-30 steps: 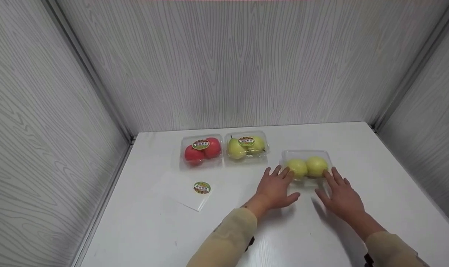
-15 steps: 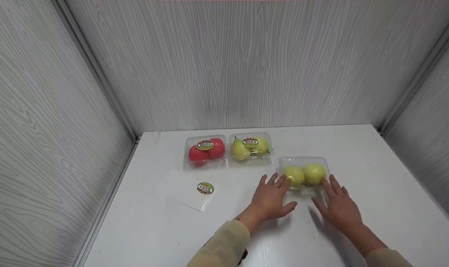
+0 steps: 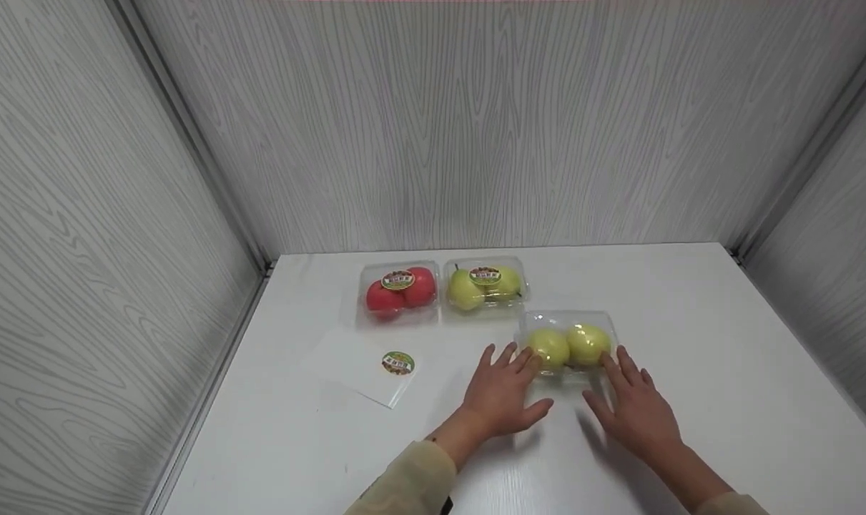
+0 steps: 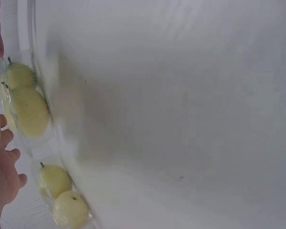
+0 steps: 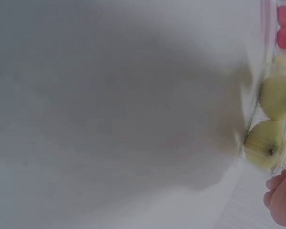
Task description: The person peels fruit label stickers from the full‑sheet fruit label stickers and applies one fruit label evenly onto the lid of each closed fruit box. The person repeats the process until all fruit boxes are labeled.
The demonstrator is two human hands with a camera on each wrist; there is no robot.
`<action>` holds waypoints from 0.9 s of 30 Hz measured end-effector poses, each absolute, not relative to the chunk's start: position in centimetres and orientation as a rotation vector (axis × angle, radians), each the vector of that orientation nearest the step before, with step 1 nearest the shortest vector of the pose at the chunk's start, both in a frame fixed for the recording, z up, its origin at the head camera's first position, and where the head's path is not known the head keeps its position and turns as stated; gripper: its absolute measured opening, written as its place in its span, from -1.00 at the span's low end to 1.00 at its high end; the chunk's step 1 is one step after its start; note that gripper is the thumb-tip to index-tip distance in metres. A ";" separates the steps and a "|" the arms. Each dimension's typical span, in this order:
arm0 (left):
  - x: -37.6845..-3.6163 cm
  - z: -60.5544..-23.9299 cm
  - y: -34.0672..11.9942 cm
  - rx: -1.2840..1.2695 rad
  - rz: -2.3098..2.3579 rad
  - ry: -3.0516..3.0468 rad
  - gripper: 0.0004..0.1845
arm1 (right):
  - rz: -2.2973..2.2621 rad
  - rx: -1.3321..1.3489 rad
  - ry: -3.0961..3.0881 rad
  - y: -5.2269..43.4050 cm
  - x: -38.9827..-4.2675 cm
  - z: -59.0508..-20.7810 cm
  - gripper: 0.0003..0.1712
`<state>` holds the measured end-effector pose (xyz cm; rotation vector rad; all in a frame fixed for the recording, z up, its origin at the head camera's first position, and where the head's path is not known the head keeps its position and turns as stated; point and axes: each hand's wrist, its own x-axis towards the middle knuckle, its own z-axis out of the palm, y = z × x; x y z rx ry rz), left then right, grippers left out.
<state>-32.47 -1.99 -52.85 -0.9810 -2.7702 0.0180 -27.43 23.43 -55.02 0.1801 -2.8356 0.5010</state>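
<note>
In the head view, a clear plastic clamshell box (image 3: 567, 320) with two yellow-green pears (image 3: 588, 344) lies on the white table. My left hand (image 3: 503, 395) touches its front left corner, with fingers fairly straight and thumb spread. At the front right corner the fingertips of my right hand (image 3: 640, 409) rest against the box, thumb also apart. No label shows on this box's lid. The left wrist view catches the left fingers beside pears (image 4: 30, 110) under clear plastic. Part of the right hand (image 5: 283, 198) appears close to the box's end in the right wrist view.
Farther back stand a clear box of red apples (image 3: 420, 287) and a clear box of pears (image 3: 466, 290), each with an oval label on its lid. A white backing sheet (image 3: 365, 372) with one oval sticker (image 3: 398, 363) lies left of my hands. Wood-grain panels (image 3: 433, 129) enclose the table.
Both hands have slid the box of pears toward me and to the left. The other two boxes and the sticker sheet stay in place, while the head view has shifted slightly.
</note>
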 end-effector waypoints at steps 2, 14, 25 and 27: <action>-32.2 -52.8 -2.7 -0.973 0.023 -2.774 -0.19 | 0.505 0.193 -2.831 22.9 -27.4 -55.0 -0.11; -31.2 -52.9 -7.0 -0.929 0.007 -2.771 -0.21 | 0.537 0.282 -2.799 19.5 -27.2 -55.3 -0.11; -30.5 -53.0 -9.9 -0.907 -0.046 -2.755 -0.21 | 0.507 0.378 -2.774 17.0 -27.0 -55.3 -0.10; -30.4 -53.0 -10.2 -0.903 -0.045 -2.767 -0.21 | 0.511 0.388 -2.768 16.7 -26.9 -55.4 -0.10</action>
